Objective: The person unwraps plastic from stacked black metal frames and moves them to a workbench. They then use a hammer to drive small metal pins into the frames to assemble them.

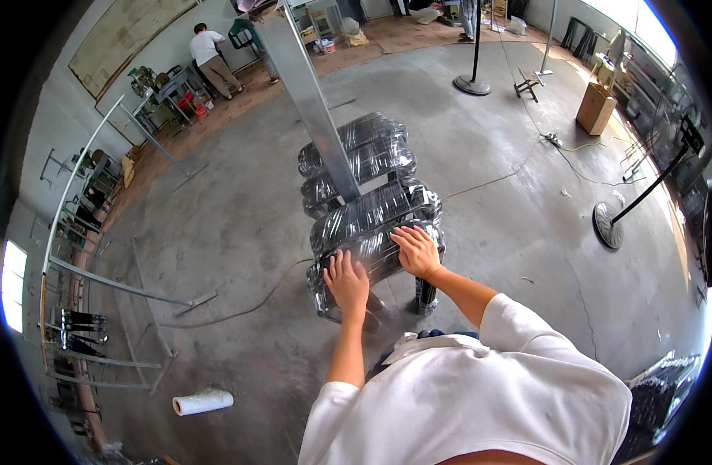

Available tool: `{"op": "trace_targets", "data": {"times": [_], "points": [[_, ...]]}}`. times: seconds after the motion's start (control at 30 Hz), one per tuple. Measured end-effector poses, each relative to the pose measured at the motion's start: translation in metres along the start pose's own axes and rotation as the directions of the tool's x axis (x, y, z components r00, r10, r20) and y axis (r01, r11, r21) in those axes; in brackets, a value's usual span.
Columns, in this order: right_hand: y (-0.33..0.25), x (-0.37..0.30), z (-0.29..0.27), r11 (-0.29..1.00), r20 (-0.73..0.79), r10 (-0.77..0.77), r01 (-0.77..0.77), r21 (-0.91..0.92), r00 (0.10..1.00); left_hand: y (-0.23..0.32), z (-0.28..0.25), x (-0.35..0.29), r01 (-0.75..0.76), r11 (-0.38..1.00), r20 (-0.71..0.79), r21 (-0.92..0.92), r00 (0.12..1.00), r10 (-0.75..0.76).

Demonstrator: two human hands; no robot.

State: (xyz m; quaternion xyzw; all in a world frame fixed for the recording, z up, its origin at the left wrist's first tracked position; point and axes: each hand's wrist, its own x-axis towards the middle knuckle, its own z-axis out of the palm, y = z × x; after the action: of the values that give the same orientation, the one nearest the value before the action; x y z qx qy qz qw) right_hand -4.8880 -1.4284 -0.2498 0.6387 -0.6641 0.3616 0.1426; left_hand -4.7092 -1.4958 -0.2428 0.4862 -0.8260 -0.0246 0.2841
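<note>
In front of me stands a row of black padded pieces wrapped in shiny clear plastic film; the nearest black wrapped piece (379, 260) lies under both my hands. My left hand (347, 283) rests on its left part with the fingers stretched out. On its right part lies my right hand (416, 251), fingers extended and slightly apart. Neither hand grips anything that I can see. Farther off, more black wrapped pieces (368, 139) continue the row. A grey metal post (313, 101) rises among them, and its foot is hidden between the pieces.
A roll of clear film (203, 402) lies on the floor at lower left, near a metal tube frame (131, 293). A cable crosses the floor. Right are a stand with a round base (608, 225) and a cardboard box (596, 108). A person (209, 58) works at the far left.
</note>
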Motion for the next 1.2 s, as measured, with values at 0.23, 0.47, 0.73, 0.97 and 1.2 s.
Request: {"op": "trace_targets", "data": {"times": [0.23,0.47,0.73,0.97,1.2], "points": [[-0.004,0.001,-0.004,0.998,0.041,0.057,-0.058,0.033,0.998,-0.005,0.003,-0.002,-0.025,1.0,0.017,0.012,1.0,0.025],[-0.005,-0.007,-0.029,0.996,0.298,0.088,-0.088,-0.015,0.95,0.003,-0.001,0.014,0.253,0.912,0.193,-0.324,0.961,-0.198],[0.041,-0.018,-0.066,0.873,0.509,-0.146,-0.131,0.47,0.848,0.119,0.04,0.051,0.022,0.997,0.043,-0.069,0.999,-0.019],[0.142,-0.034,-0.155,0.617,0.895,-0.19,-0.66,0.428,0.403,0.173,0.113,0.065,0.152,0.942,0.062,0.3,0.982,-0.178],[0.243,-0.012,-0.23,0.598,0.892,0.019,-0.72,0.352,0.452,0.188,0.116,0.071,0.122,0.865,0.075,0.487,0.981,-0.18]]}}
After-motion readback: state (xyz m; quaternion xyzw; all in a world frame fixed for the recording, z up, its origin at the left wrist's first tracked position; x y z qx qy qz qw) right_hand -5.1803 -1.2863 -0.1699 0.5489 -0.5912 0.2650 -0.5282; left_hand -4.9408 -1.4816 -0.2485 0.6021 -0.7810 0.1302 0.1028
